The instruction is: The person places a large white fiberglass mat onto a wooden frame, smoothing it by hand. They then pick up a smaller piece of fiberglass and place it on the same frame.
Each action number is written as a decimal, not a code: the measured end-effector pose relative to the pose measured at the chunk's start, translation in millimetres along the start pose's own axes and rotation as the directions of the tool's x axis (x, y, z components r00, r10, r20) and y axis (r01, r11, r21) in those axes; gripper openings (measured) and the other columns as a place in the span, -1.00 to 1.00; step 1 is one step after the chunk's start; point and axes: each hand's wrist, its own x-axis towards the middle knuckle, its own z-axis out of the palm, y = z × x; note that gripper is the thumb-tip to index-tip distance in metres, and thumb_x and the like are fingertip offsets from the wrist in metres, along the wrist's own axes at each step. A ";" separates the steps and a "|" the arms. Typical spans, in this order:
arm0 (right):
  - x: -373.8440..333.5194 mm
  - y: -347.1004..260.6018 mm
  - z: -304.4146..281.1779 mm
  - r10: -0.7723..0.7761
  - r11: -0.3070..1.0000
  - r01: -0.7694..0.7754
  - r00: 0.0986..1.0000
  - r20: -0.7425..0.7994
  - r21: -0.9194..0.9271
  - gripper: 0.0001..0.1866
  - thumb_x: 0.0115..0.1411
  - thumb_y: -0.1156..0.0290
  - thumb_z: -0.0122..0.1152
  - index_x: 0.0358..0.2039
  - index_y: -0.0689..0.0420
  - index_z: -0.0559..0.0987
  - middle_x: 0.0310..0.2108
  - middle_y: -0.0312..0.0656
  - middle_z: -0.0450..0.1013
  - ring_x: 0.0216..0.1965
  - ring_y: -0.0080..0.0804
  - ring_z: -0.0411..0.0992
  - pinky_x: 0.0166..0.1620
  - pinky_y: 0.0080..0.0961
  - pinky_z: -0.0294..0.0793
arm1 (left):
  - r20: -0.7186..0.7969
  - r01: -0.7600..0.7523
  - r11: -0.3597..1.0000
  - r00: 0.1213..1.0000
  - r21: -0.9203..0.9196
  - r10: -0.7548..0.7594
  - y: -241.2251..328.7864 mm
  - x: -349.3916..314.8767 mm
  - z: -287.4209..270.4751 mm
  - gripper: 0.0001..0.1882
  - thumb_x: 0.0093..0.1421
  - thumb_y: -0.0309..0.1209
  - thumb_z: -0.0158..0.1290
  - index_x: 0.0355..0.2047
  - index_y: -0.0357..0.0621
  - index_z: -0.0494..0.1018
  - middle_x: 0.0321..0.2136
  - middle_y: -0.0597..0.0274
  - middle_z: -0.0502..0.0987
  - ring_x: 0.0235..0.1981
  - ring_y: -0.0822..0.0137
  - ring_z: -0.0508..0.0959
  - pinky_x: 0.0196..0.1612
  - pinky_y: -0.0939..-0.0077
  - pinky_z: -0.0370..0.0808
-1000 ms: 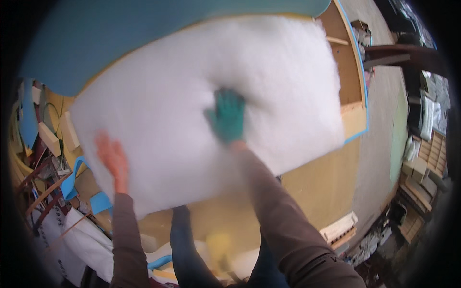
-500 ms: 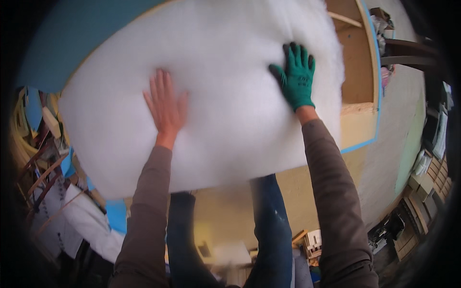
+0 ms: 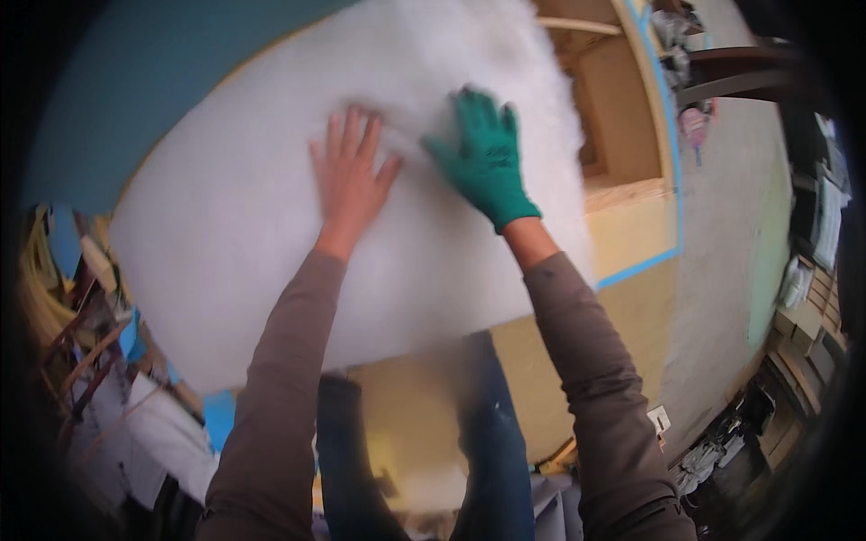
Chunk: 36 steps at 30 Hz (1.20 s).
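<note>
A large sheet of fluffy white batting [image 3: 244, 216] lies in front of me, covering most of a wooden frame [image 3: 636, 221] with blue edging. My bare left hand [image 3: 352, 176] rests on the batting with its fingers spread. Just to its right, my right hand [image 3: 487, 162] in a green work glove with dark fingertips presses flat on the same sheet. Neither hand holds anything. The batting's right edge looks ragged, and beyond it the frame's open wooden compartment [image 3: 622, 108] shows.
A blue-grey surface [image 3: 135, 90] extends at the far left. Offcuts and strips [image 3: 81, 270] are heaped on the left, beside white sheeting [image 3: 171, 424]. Stacked wooden pieces [image 3: 794, 388] stand at the right, past a grey floor [image 3: 722, 243]. My legs are below the batting's near edge.
My right hand has moved left across the batting, and my left hand has shifted right and slightly farther away, so they are closer together. The view has shifted a little.
</note>
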 end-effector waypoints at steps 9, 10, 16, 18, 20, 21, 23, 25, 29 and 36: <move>-11.6 13.0 49.3 0.160 0.987 -0.162 0.982 -0.097 -0.009 -0.42 0.51 0.14 0.16 0.45 0.06 0.43 0.49 -0.03 0.31 0.54 -0.04 0.18 0.58 0.15 -0.12 | 0.023 0.054 0.996 0.998 0.064 -0.055 -66.0 -0.2 0.4 -0.14 0.52 0.18 -0.08 0.64 -0.01 0.06 0.67 0.17 -0.06 0.68 0.03 -0.16 0.62 -0.22 -0.37; -10.2 18.7 52.1 0.212 0.977 -0.211 0.974 -0.082 0.016 -0.44 0.51 0.16 0.14 0.45 0.05 0.44 0.48 -0.04 0.33 0.53 -0.06 0.19 0.58 0.14 -0.10 | -0.003 0.071 0.995 0.997 0.073 -0.071 -74.7 4.7 -9.1 -0.14 0.53 0.16 -0.07 0.64 -0.02 0.06 0.67 0.16 -0.05 0.68 0.03 -0.15 0.62 -0.23 -0.35; -9.9 24.7 54.5 0.143 0.990 -0.142 0.981 -0.130 0.017 -0.49 0.49 0.21 0.14 0.37 0.11 0.48 0.41 -0.07 0.37 0.47 -0.07 0.24 0.56 0.11 0.00 | -0.159 0.038 0.996 0.987 0.077 -0.025 -41.5 -8.9 -46.5 -0.21 0.49 0.02 0.04 0.61 0.03 0.14 0.63 0.16 0.07 0.67 0.05 -0.08 0.61 -0.27 -0.18; -10.3 23.0 55.0 0.141 0.990 -0.142 0.982 -0.123 -0.002 -0.47 0.52 0.16 0.10 0.41 0.08 0.46 0.44 -0.05 0.36 0.50 -0.06 0.21 0.56 0.11 -0.03 | -0.072 -0.182 0.983 0.980 0.012 0.183 -8.2 -18.8 -35.5 -0.25 0.46 -0.02 0.08 0.57 0.06 0.22 0.62 0.22 0.11 0.66 0.08 -0.03 0.60 -0.27 -0.11; -12.6 22.1 55.7 0.132 0.990 -0.136 0.986 -0.103 -0.035 -0.46 0.54 0.14 0.07 0.43 0.07 0.45 0.46 -0.04 0.34 0.52 -0.05 0.19 0.56 0.11 -0.04 | 0.209 -0.403 0.905 0.881 -0.135 0.424 7.8 -27.8 -27.5 -0.32 0.43 -0.07 0.14 0.50 0.06 0.34 0.60 0.32 0.16 0.63 0.12 0.05 0.59 -0.26 -0.02; -14.7 22.3 55.6 0.124 0.990 -0.130 0.987 -0.103 -0.054 -0.45 0.54 0.13 0.07 0.44 0.08 0.45 0.46 -0.04 0.34 0.52 -0.05 0.19 0.56 0.11 -0.04 | 0.176 -0.374 0.923 0.906 -0.094 0.385 7.0 -32.9 -26.3 -0.33 0.45 -0.08 0.11 0.51 0.10 0.33 0.60 0.35 0.15 0.64 0.14 0.03 0.60 -0.24 -0.05; -15.6 23.8 56.9 0.138 0.985 -0.146 0.986 -0.093 -0.091 -0.44 0.54 0.12 0.07 0.44 0.07 0.44 0.47 -0.04 0.33 0.53 -0.04 0.18 0.56 0.12 -0.04 | 0.309 -0.295 0.952 0.901 -0.077 0.305 -2.8 -40.0 -25.5 -0.36 0.49 -0.09 0.06 0.53 0.18 0.30 0.61 0.41 0.15 0.65 0.17 -0.02 0.63 -0.19 -0.11; -15.9 24.5 57.3 0.100 0.990 -0.109 0.990 -0.096 -0.095 -0.43 0.54 0.11 0.06 0.45 0.07 0.43 0.48 -0.04 0.32 0.54 -0.03 0.17 0.56 0.12 -0.05 | 0.296 -0.313 0.946 0.899 -0.087 0.324 -20.8 -48.8 -30.9 -0.37 0.49 -0.10 0.06 0.52 0.18 0.32 0.60 0.43 0.15 0.65 0.18 -0.01 0.63 -0.18 -0.12; -10.9 22.5 59.4 0.129 0.982 -0.139 0.988 -0.080 -0.126 -0.42 0.55 0.11 0.04 0.47 0.06 0.41 0.50 -0.05 0.31 0.55 -0.01 0.15 0.58 0.11 -0.08 | 0.261 -0.313 0.945 0.908 -0.096 0.327 -41.5 -67.8 -40.5 -0.40 0.49 -0.14 0.07 0.50 0.17 0.35 0.60 0.48 0.16 0.64 0.18 0.00 0.63 -0.23 -0.15; -9.6 20.1 60.9 0.137 0.981 -0.149 0.986 -0.099 -0.122 -0.42 0.56 0.13 0.03 0.49 0.05 0.39 0.50 -0.07 0.29 0.55 -0.03 0.14 0.59 0.11 -0.10 | 0.228 -0.087 0.987 0.967 -0.135 0.117 -7.2 -76.2 -61.9 -0.37 0.45 -0.20 0.14 0.48 0.03 0.36 0.59 0.37 0.17 0.64 0.10 0.01 0.61 -0.28 -0.13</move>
